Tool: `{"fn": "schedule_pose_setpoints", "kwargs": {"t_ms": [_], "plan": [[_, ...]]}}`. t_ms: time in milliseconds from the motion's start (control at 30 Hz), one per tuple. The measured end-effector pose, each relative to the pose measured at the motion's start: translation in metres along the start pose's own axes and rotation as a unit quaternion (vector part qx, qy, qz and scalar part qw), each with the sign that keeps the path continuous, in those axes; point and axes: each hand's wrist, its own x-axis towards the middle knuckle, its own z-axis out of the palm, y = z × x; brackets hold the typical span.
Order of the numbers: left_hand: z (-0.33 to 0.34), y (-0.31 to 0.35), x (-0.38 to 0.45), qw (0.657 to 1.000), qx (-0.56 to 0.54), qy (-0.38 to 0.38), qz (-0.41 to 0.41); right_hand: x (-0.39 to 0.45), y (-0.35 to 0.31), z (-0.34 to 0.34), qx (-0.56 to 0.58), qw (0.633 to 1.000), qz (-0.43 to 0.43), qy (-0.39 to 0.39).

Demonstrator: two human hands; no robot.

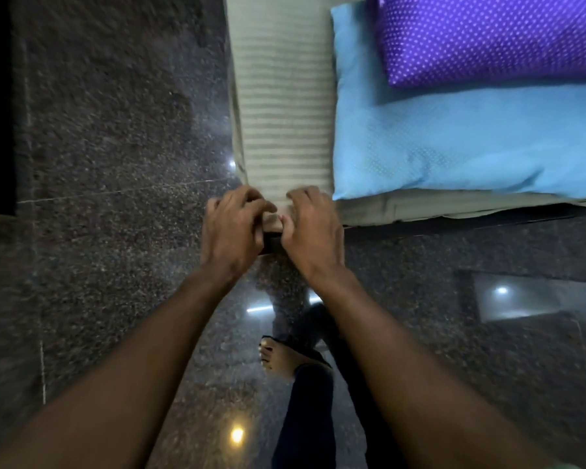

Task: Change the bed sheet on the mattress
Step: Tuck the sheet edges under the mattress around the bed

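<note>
A low mattress lies on the floor, covered by a pale beige striped bed sheet [281, 106]. Its near left corner is right in front of me. My left hand [232, 228] and my right hand [310, 228] both grip the sheet at that corner, fingers curled into the cloth, with a small fold of fabric pinched between them. Under the fold a dark edge of the mattress [273, 243] shows. A light blue pillow [454, 140] lies on the sheet to the right, and a purple dotted pillow [494, 38] rests on top of it.
Dark polished granite floor [109, 157] surrounds the mattress on the left and near sides, with ceiling lights reflected in it. My bare foot [278, 357] and dark trouser leg stand below the hands. A dark wall edge [0, 103] runs along the far left.
</note>
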Motion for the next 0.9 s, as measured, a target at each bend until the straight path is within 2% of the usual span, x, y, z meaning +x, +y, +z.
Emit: {"fn": "schedule_pose_setpoints", "kwargs": {"t_ms": [133,233,333,433,567,667,767,900], "plan": [[-0.031,-0.025,0.041,0.995,0.024,-0.054,0.077,0.041,-0.017,0.021,-0.021,0.995,0.088,-0.044],[-0.039,-0.043,0.076,0.984,0.086,-0.086,0.129,0.056,-0.019,0.037,-0.038,0.99,0.136,0.0],[-0.046,-0.056,0.115,0.972,0.104,-0.101,0.185,0.062,-0.032,0.053,-0.049,0.98,0.191,0.009],[-0.042,-0.062,0.154,0.949,0.128,-0.128,0.26,0.053,-0.049,0.066,-0.069,0.976,0.203,0.029],[-0.029,-0.077,0.193,0.925,0.146,-0.163,0.312,0.038,-0.078,0.073,-0.058,0.971,0.232,0.02],[-0.028,-0.081,0.214,0.907,0.131,-0.173,0.36,0.056,-0.085,0.078,-0.069,0.954,0.288,0.053],[-0.031,-0.081,0.237,0.878,0.126,-0.197,0.417,0.09,-0.081,0.082,-0.116,0.945,0.298,0.072],[-0.029,-0.085,0.248,0.86,0.103,-0.261,0.427,0.114,-0.087,0.095,-0.129,0.951,0.28,0.004]]}}
